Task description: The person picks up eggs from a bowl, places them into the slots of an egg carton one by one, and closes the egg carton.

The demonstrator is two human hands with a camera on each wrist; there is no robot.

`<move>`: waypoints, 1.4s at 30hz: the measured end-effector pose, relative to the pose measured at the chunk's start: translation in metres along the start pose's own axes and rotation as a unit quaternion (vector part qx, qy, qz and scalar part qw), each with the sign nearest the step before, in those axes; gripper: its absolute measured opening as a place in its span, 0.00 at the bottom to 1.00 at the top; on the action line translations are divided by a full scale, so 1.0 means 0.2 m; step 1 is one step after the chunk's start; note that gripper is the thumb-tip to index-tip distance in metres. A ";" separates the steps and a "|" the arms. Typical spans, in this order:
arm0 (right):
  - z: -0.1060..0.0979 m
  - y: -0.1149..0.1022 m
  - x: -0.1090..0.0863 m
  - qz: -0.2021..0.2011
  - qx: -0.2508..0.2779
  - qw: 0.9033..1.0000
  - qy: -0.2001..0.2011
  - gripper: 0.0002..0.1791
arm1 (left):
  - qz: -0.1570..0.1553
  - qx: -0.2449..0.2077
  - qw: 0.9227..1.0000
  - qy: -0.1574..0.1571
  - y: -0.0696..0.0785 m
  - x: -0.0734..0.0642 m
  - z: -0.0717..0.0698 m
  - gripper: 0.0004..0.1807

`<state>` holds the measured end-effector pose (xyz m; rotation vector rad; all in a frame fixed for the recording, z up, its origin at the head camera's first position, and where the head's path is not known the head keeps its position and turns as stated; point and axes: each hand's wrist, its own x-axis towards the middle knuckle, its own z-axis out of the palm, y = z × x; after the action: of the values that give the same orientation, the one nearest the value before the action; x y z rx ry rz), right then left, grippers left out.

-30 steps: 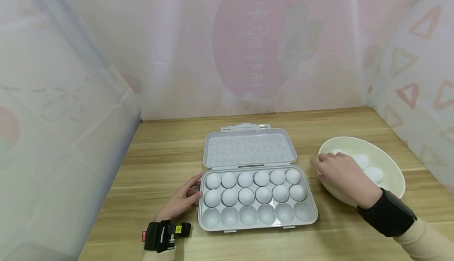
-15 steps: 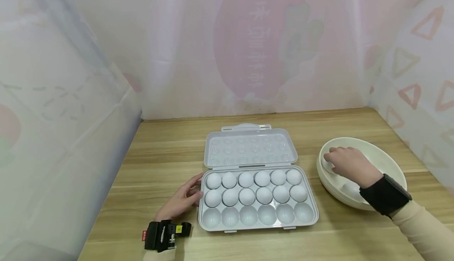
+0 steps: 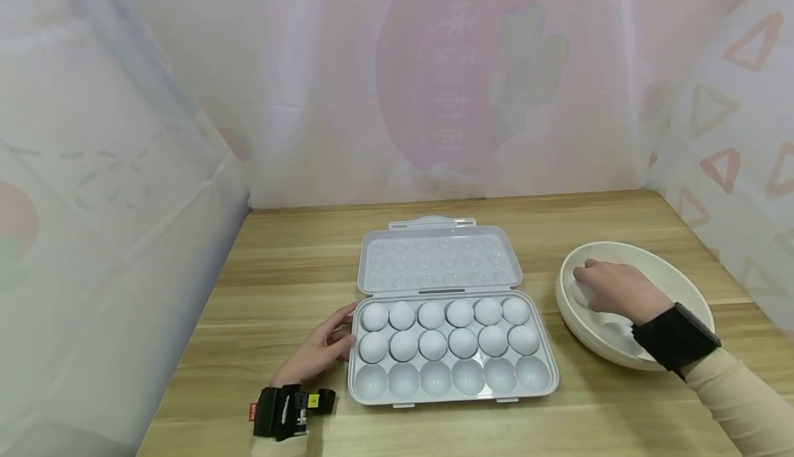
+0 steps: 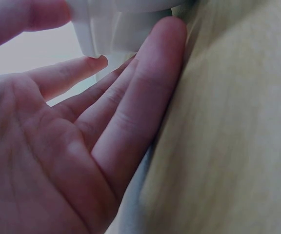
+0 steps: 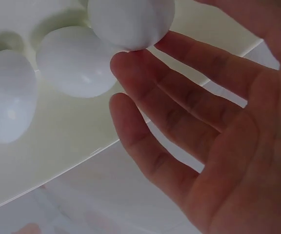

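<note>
1. Center-left: the left hand [image 3: 315, 353], its fingers extended, is rested against the egg carton [image 3: 436, 379].
2. Center: the carton's upper two rows are filled with eggs [image 3: 432, 315]; its lowest row remains unfilled.
3. Right: the right hand [image 3: 622, 291] is now lowered from rim to interior of the bowl [image 3: 676, 285]; an egg [image 5: 130, 22] is gripped, thus apparently secured.

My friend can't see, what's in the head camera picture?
A right hand has its fingers on a white egg in a bowl; the left hand touches an open egg box. Twelve eggs fill the back two of its three rows.
</note>
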<state>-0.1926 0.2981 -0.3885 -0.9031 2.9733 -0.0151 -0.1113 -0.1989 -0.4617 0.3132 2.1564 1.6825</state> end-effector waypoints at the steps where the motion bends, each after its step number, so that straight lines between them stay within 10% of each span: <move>1: 0.00 0.00 0.00 0.004 0.005 1.000 -0.002 0.14 | 0.001 0.000 1.000 -0.001 0.00 0.00 0.00 0.33; 22: 0.06 0.03 -0.03 0.002 -0.003 1.000 0.015 0.18 | 0.004 0.003 1.000 -0.003 0.00 0.01 0.02 0.33; 42: -0.12 -0.11 -0.10 -0.041 -0.052 0.995 0.078 0.21 | -0.005 0.016 1.000 0.004 0.01 0.00 0.00 0.32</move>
<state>-0.1646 0.2918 -0.3635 -1.0842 3.1038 0.0715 -0.1115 -0.1979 -0.4601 0.3031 2.1888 1.6483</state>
